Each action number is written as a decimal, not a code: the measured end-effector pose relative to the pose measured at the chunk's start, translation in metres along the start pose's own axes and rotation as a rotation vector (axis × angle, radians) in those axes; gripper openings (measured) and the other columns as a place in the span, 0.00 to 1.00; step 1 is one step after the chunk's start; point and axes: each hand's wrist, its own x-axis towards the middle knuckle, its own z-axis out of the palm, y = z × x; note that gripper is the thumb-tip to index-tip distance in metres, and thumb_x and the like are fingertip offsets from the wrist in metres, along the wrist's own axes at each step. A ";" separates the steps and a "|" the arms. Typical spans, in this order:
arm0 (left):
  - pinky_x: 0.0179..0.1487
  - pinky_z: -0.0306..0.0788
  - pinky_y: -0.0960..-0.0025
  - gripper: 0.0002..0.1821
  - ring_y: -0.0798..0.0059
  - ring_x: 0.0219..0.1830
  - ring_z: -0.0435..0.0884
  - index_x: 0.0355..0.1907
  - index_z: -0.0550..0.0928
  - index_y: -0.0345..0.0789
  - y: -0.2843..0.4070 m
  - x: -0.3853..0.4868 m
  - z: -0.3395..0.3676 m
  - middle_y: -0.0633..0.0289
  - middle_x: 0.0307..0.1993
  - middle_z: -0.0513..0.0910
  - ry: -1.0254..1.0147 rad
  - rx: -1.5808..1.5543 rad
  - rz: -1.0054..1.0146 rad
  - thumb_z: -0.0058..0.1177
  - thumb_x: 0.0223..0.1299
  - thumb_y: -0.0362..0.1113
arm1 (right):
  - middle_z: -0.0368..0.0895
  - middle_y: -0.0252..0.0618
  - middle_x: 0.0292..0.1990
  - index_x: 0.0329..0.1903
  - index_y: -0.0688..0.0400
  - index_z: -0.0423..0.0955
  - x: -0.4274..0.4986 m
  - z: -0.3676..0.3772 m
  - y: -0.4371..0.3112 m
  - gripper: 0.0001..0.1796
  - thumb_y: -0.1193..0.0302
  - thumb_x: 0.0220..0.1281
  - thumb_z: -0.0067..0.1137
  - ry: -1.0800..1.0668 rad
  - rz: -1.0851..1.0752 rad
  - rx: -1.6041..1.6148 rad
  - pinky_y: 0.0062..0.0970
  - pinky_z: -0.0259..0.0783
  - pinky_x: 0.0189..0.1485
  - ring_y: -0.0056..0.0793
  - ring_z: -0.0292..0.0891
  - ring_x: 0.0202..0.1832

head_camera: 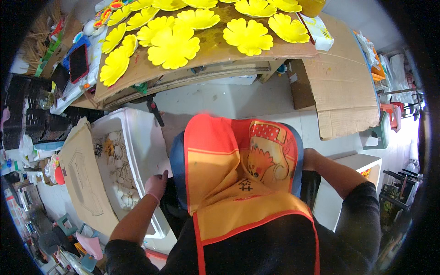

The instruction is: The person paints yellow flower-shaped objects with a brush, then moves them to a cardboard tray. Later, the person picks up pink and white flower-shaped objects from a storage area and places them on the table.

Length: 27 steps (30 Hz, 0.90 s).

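My left hand (157,185), in a thin pale pink glove, hangs beside my left thigh, close to the rim of a white foam box (132,137). Stacks of whitish shell-like pieces (120,165) fill part of that box. My right hand (309,158) is down by my right hip, its fingers hidden behind my leg. An orange and red apron (220,172) covers my lap. Ahead, several bright yellow flower-shaped dishes (173,48) lie on a cardboard-covered table (213,56); neither hand touches them.
A cardboard flap (87,178) leans outside the foam box. On the table's left side lies a phone in a red case (79,63). A cardboard-covered surface (343,86) stands at right, with a green stool (380,134) beyond. Another white box (347,182) sits behind my right arm.
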 end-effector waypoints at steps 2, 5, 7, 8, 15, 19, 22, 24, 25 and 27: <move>0.50 0.70 0.52 0.31 0.45 0.44 0.80 0.38 0.86 0.38 0.004 0.000 -0.004 0.43 0.36 0.82 -0.078 0.073 0.014 0.37 0.64 0.62 | 0.82 0.44 0.44 0.45 0.50 0.79 0.002 0.000 -0.003 0.18 0.54 0.59 0.50 -0.065 0.041 -0.121 0.37 0.75 0.45 0.42 0.80 0.45; 0.49 0.71 0.53 0.30 0.45 0.43 0.80 0.38 0.86 0.38 0.010 -0.003 -0.009 0.45 0.36 0.83 -0.129 0.014 -0.047 0.38 0.64 0.61 | 0.83 0.43 0.43 0.44 0.48 0.79 0.001 -0.003 -0.010 0.17 0.55 0.60 0.49 -0.142 0.053 -0.168 0.37 0.75 0.44 0.39 0.80 0.44; 0.49 0.71 0.54 0.29 0.46 0.43 0.80 0.38 0.86 0.38 0.011 -0.006 -0.011 0.47 0.37 0.83 -0.148 -0.040 -0.061 0.39 0.64 0.60 | 0.84 0.41 0.42 0.44 0.46 0.80 -0.002 -0.007 -0.015 0.16 0.55 0.59 0.49 -0.144 0.072 -0.176 0.38 0.75 0.43 0.38 0.81 0.43; 0.49 0.71 0.54 0.28 0.47 0.42 0.80 0.38 0.86 0.38 0.011 -0.006 -0.011 0.47 0.37 0.83 -0.147 -0.057 -0.084 0.40 0.64 0.59 | 0.83 0.42 0.43 0.45 0.47 0.79 -0.005 -0.012 -0.015 0.17 0.54 0.60 0.49 -0.117 0.062 -0.108 0.39 0.75 0.44 0.39 0.80 0.44; 0.49 0.72 0.57 0.30 0.53 0.43 0.81 0.36 0.86 0.38 -0.013 0.005 0.013 0.52 0.38 0.84 -0.265 0.037 -0.072 0.39 0.65 0.61 | 0.82 0.43 0.44 0.46 0.50 0.77 0.004 -0.059 -0.019 0.18 0.54 0.61 0.50 -0.141 0.068 0.151 0.39 0.74 0.46 0.40 0.80 0.46; 0.49 0.71 0.58 0.32 0.56 0.43 0.81 0.36 0.85 0.37 -0.016 0.005 0.026 0.53 0.36 0.84 -0.265 -0.066 -0.058 0.37 0.64 0.63 | 0.82 0.44 0.44 0.47 0.51 0.77 0.008 -0.087 -0.026 0.18 0.55 0.61 0.51 -0.175 0.148 0.202 0.38 0.74 0.46 0.40 0.79 0.46; 0.47 0.71 0.59 0.32 0.58 0.41 0.81 0.34 0.85 0.36 -0.007 0.003 0.024 0.53 0.34 0.84 -0.158 0.065 -0.090 0.37 0.64 0.63 | 0.82 0.44 0.44 0.48 0.51 0.76 0.001 -0.109 -0.028 0.18 0.55 0.61 0.51 -0.184 0.195 0.227 0.38 0.73 0.47 0.40 0.79 0.46; 0.44 0.69 0.60 0.34 0.60 0.38 0.80 0.29 0.85 0.37 0.002 0.000 0.020 0.54 0.31 0.84 -0.151 0.187 -0.121 0.37 0.63 0.64 | 0.82 0.44 0.44 0.48 0.51 0.76 -0.010 -0.126 -0.028 0.18 0.55 0.61 0.51 -0.189 0.229 0.234 0.38 0.73 0.47 0.40 0.79 0.47; 0.45 0.68 0.60 0.34 0.59 0.41 0.80 0.34 0.85 0.37 0.006 -0.004 0.019 0.55 0.34 0.84 -0.128 0.206 -0.170 0.36 0.62 0.66 | 0.82 0.44 0.44 0.48 0.52 0.76 -0.014 -0.134 -0.028 0.18 0.56 0.61 0.51 -0.181 0.236 0.242 0.38 0.73 0.47 0.40 0.79 0.47; 0.51 0.67 0.60 0.35 0.60 0.48 0.79 0.47 0.81 0.36 0.012 -0.017 0.017 0.54 0.44 0.82 -0.279 0.116 -0.374 0.37 0.61 0.67 | 0.82 0.44 0.45 0.48 0.52 0.76 -0.028 -0.153 -0.031 0.18 0.56 0.61 0.52 -0.163 0.256 0.251 0.38 0.73 0.48 0.40 0.79 0.47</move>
